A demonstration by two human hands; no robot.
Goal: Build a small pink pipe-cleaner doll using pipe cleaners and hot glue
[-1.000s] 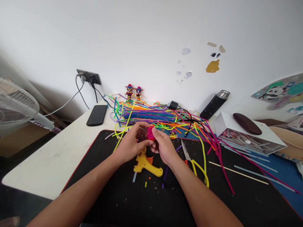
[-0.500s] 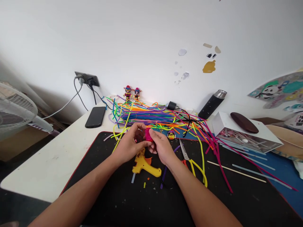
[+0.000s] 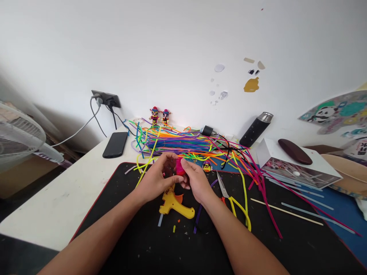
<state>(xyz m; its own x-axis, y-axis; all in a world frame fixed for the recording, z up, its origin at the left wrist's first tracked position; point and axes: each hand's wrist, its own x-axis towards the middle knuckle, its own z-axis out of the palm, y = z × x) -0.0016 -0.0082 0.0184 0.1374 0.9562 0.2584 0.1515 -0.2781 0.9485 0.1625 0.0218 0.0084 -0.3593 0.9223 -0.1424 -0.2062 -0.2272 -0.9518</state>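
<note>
Pinching the pink piece (image 3: pixel 179 167) between thumb and fingers, the right hand (image 3: pixel 197 180) holds it over the black mat (image 3: pixel 160 252), likely for steadiness; the left hand (image 3: pixel 157 176) curls beside it, though whether it grips I cannot tell. Scissors (image 3: pixel 225 192) lie nearby, presumably for easy reach.

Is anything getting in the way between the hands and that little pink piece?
Nothing visible. The right hand holds the pink piece directly; the left hand is right beside it, though contact is hard to tell. The yellow glue gun lies below, not between.
</note>
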